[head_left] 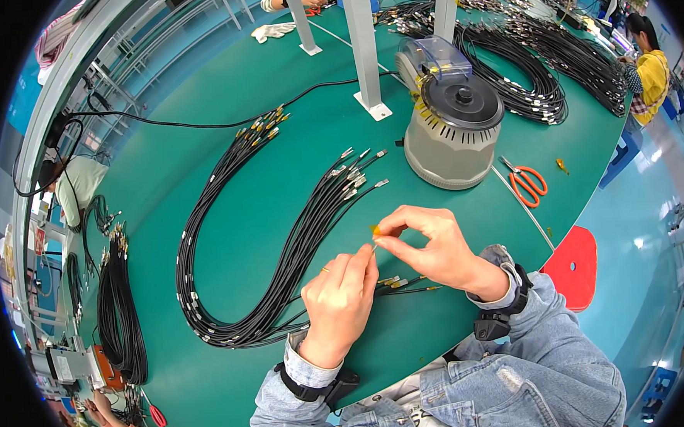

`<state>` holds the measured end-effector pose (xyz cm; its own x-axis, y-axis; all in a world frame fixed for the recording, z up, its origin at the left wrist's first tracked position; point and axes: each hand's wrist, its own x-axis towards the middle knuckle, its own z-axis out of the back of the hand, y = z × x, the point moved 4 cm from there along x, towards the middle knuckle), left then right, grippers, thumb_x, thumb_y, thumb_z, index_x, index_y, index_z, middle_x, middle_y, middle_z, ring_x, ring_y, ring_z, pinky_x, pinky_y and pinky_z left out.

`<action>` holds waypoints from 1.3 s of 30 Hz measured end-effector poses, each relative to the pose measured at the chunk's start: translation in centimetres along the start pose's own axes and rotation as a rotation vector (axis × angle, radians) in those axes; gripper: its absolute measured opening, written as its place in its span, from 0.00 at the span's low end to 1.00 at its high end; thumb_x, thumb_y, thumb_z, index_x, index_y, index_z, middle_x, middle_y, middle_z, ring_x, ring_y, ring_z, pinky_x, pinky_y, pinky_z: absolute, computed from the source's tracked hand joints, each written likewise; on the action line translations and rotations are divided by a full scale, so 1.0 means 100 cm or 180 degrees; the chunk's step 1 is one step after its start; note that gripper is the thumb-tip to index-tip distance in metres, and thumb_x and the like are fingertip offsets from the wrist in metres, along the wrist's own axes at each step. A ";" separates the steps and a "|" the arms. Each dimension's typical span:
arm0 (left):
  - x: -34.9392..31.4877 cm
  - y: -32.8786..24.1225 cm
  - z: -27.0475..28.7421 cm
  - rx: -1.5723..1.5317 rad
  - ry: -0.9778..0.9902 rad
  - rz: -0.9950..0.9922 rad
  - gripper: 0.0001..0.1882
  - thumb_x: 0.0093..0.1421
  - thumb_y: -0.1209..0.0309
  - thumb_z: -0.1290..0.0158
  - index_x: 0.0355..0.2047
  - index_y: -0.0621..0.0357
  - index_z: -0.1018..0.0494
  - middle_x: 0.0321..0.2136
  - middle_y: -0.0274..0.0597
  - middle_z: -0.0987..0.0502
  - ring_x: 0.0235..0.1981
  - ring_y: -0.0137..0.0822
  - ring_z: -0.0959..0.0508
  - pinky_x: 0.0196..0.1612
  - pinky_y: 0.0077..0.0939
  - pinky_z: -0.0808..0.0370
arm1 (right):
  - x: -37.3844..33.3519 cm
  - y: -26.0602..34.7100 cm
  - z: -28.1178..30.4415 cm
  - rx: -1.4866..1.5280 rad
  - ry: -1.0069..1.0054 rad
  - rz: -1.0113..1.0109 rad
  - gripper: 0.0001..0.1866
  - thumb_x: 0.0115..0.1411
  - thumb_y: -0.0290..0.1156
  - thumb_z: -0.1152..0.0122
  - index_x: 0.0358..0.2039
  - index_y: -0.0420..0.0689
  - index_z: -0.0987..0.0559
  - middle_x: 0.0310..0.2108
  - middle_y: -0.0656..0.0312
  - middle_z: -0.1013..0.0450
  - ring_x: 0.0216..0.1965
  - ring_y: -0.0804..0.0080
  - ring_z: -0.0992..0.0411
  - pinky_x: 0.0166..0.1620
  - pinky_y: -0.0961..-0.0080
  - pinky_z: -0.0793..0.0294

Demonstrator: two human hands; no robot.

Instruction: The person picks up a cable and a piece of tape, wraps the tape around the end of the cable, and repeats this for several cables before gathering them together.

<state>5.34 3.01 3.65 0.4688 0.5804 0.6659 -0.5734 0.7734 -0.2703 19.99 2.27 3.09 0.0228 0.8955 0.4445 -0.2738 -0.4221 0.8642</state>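
My right hand point(430, 244) pinches a small piece of amber tape point(375, 229) between thumb and forefinger. Just below it, my left hand point(340, 297) is closed on what looks like a black cable's end, mostly hidden by the fingers. The fingertips of both hands nearly meet. A bundle of black cables point(294, 258) with metal connectors and white labels curves in a U on the green table, left of my hands. Several cable ends with amber tape point(396, 283) lie beneath my right wrist.
A grey round tape dispenser point(453, 150) with a black lid stands beyond my right hand. Orange-handled cutters point(528, 185) lie to its right. Metal posts point(363, 50) rise from the green table point(147, 193). More cable bundles point(120, 310) lie left and far right. A red stool point(575, 267) and other people are around.
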 end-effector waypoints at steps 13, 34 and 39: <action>-0.003 0.028 -0.008 -0.2448 0.1037 0.2080 0.05 0.57 0.74 0.47 0.29 0.64 0.25 0.16 0.28 0.31 0.16 0.16 0.38 0.18 0.12 0.43 | -0.002 -0.017 -0.002 0.1603 0.0326 -0.1306 0.09 0.54 0.23 0.41 0.34 0.33 0.26 0.29 0.61 0.27 0.30 0.79 0.29 0.35 0.81 0.28; -0.005 0.030 -0.009 -0.3171 0.1349 0.2449 0.08 0.59 0.72 0.50 0.29 0.64 0.26 0.16 0.26 0.33 0.18 0.15 0.38 0.20 0.12 0.43 | 0.001 -0.014 -0.002 0.1702 0.0616 -0.0848 0.07 0.54 0.23 0.41 0.35 0.36 0.25 0.32 0.61 0.27 0.32 0.79 0.30 0.38 0.81 0.29; -0.005 0.029 -0.009 -0.3041 0.1271 0.2312 0.07 0.60 0.72 0.50 0.31 0.65 0.26 0.16 0.27 0.32 0.17 0.15 0.38 0.19 0.12 0.43 | 0.003 -0.015 -0.002 0.1695 0.0611 -0.0982 0.07 0.54 0.22 0.42 0.35 0.36 0.25 0.32 0.61 0.28 0.33 0.78 0.31 0.38 0.81 0.30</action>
<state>4.05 5.20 1.90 0.5155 0.8550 -0.0571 -0.1486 0.0236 -0.9886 20.18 3.20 1.84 -0.1618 0.9754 0.1496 0.2337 -0.1094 0.9661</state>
